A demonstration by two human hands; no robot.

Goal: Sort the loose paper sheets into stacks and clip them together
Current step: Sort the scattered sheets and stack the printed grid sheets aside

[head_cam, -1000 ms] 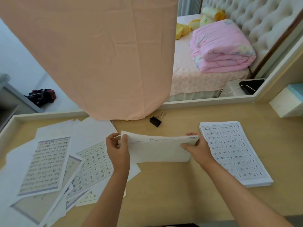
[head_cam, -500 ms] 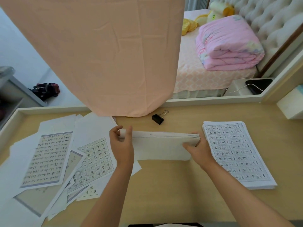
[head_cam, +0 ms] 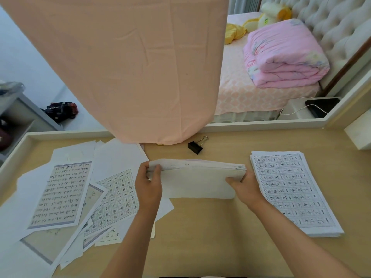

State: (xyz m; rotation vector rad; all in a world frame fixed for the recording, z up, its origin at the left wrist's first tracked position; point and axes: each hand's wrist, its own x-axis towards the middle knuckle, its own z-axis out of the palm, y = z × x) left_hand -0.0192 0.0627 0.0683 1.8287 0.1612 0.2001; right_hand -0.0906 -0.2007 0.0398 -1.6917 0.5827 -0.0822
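- Both hands are on the bundle of sheets point(head_cam: 198, 181), which is mid-desk and seemingly stood on its long edge. The left hand point(head_cam: 148, 187) has its grip curled round one end, and the right hand point(head_cam: 246, 187) grips the other.
- A squared stack point(head_cam: 291, 189) lies flat just right of it, with no clip visible. Loose sheets point(head_cam: 66, 193) sprawl unsorted at left.
- The binder clip point(head_cam: 195, 146) waits beyond the bundle, near the hanging pink cloth point(head_cam: 120, 67).
- Bare desk point(head_cam: 200, 227) in front gives working room.

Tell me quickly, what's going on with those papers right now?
Left hand and right hand grip the bundle, edge on desk. Binder clip lies unused behind. Nothing blocking.
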